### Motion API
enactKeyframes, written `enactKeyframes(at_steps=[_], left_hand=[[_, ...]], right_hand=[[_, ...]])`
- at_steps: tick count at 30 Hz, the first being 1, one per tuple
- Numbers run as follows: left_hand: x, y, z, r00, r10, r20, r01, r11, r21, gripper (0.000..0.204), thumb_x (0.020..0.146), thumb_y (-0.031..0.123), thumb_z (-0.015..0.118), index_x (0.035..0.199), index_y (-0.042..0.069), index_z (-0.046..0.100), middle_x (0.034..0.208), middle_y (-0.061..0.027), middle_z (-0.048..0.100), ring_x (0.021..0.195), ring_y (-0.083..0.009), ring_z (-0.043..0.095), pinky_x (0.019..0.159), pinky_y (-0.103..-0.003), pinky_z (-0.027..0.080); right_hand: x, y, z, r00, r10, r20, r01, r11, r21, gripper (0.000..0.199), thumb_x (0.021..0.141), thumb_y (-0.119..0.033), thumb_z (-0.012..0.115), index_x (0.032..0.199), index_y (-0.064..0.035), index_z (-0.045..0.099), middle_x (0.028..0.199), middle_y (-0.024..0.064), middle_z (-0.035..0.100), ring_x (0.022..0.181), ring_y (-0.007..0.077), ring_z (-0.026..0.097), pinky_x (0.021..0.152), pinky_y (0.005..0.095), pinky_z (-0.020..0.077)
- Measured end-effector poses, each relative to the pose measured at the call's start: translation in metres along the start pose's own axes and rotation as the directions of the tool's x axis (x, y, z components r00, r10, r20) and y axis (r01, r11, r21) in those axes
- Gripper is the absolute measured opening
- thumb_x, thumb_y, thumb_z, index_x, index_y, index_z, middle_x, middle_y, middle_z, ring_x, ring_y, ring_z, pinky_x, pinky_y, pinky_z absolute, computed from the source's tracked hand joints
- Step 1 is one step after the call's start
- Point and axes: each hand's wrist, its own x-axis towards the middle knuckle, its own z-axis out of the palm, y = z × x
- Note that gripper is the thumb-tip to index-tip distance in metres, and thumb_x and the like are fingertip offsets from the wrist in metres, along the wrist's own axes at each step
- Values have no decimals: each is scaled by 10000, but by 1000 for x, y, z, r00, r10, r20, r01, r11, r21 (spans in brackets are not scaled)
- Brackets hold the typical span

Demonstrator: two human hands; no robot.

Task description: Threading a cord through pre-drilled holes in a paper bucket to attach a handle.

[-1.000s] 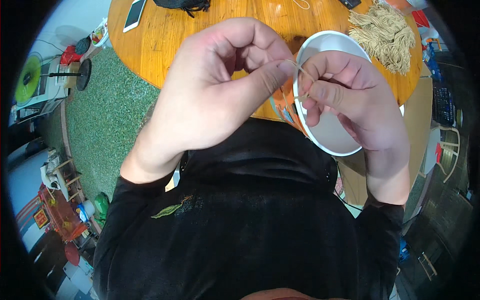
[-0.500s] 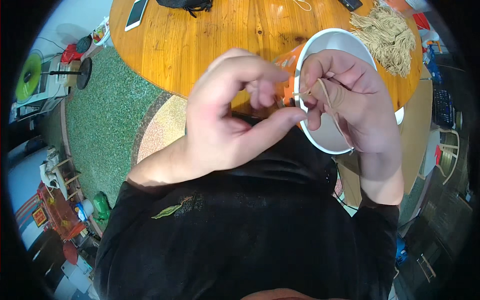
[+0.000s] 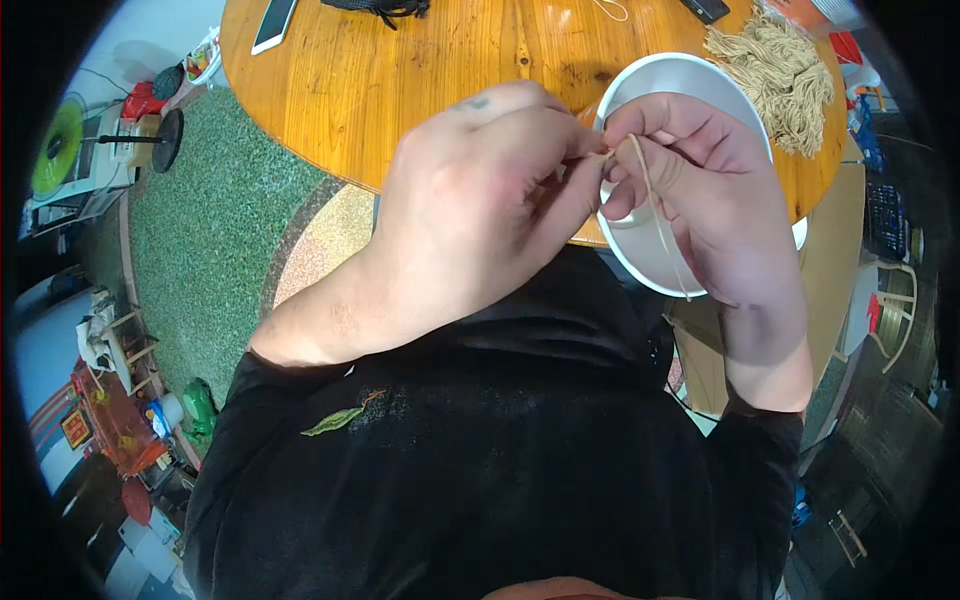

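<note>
A thin beige string (image 3: 648, 185) runs between my hands; its loose end hangs down across my right palm. My right hand (image 3: 715, 195) pinches it between thumb and fingers, in front of the mouth of a white-lined bucket (image 3: 688, 68). From the left, my left hand (image 3: 470, 190) is closed, its thumb and forefinger tips pinching the string's short end right beside my right fingertips. The bucket lies tilted at the table's near edge with its opening toward me. My hands hide most of its outer wall.
A tangled bundle of beige string (image 3: 785, 85) lies on the round wooden table (image 3: 400, 100) at the right. Toward the far edge are a white phone (image 3: 273, 25), a black mesh bag (image 3: 385, 8) and a dark device (image 3: 706, 9). A cardboard sheet (image 3: 835, 250) is at the right.
My left hand has turned knuckles up and closed, its thumb and forefinger meeting at the string's short end. The bucket has shifted slightly right; my right hand keeps its pinch.
</note>
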Motion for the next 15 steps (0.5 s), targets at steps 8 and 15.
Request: enactKeyframes(at_steps=[8,15], left_hand=[[2,-4,-1,1000,-14,28,14,1000,-8,88,910,-26,810,951,-18,732,872,-81,704,704,-159,689,638,-261,543],[-1,-14,-3,910,-319,266,395,862,-319,60,1040,42,742,1034,-4,703,889,4,696,804,-57,646,729,-222,518]], right_hand=[[6,-8,-4,998,44,34,-42,998,-45,232,1069,-168,717,1185,33,710,938,68,728,794,119,716,717,249,606],[7,-19,-8,996,40,83,-27,988,-150,152,1056,-100,702,1147,21,715,908,44,720,751,91,685,690,222,566]])
